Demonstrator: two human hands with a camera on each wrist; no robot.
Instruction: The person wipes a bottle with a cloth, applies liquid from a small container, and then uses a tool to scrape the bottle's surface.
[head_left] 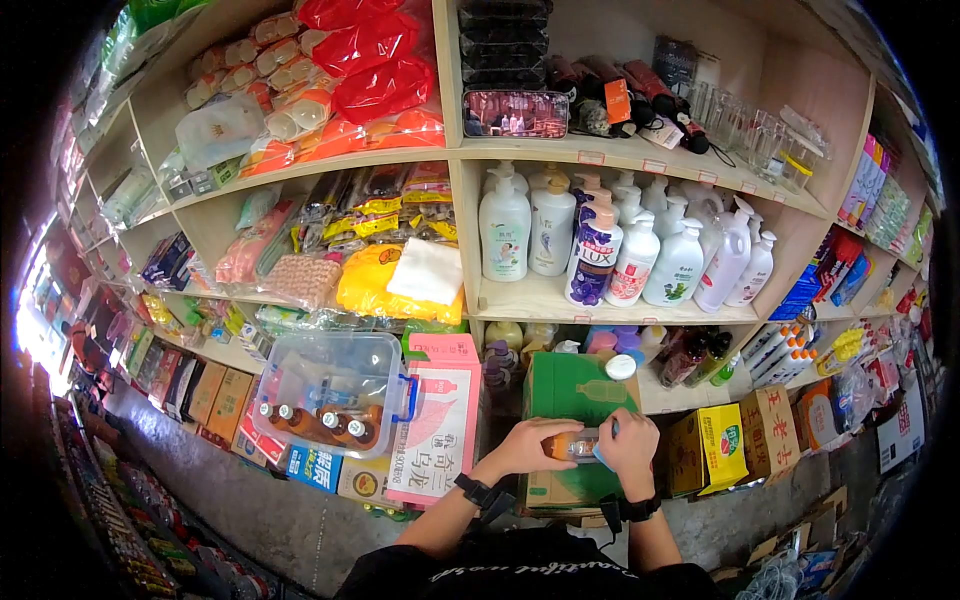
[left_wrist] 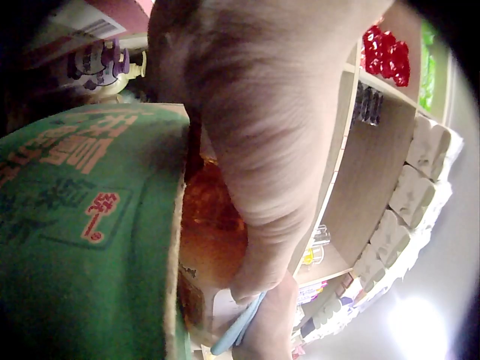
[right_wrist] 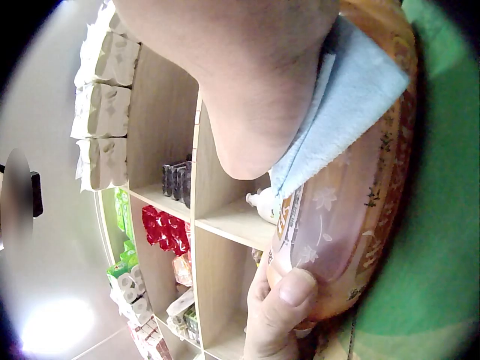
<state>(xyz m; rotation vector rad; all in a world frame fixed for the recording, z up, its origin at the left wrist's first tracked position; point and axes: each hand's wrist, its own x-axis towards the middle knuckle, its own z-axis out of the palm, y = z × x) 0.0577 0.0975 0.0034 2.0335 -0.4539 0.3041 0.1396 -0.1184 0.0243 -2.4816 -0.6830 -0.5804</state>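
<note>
A bottle of amber drink (head_left: 572, 446) with a printed label lies sideways over the green carton (head_left: 570, 385). My left hand (head_left: 522, 447) grips one end of it, and in the right wrist view the left thumb (right_wrist: 296, 289) presses on its side. My right hand (head_left: 632, 447) holds a folded light-blue cloth (right_wrist: 345, 112) against the other part of the bottle. Floral print on the label shows below the cloth. In the left wrist view, a thin edge of the cloth sticks out beside the fingers; much of the bottle is hidden by the hand.
Left of the carton, a clear plastic bin (head_left: 330, 350) with several white-capped brown bottles stands next to a pink-and-white carton (head_left: 440, 430). Shelves ahead carry pump bottles (head_left: 595, 250) and bagged goods. A white round lid (head_left: 621, 367) sits at the green carton's back. Yellow box (head_left: 722, 445) to the right.
</note>
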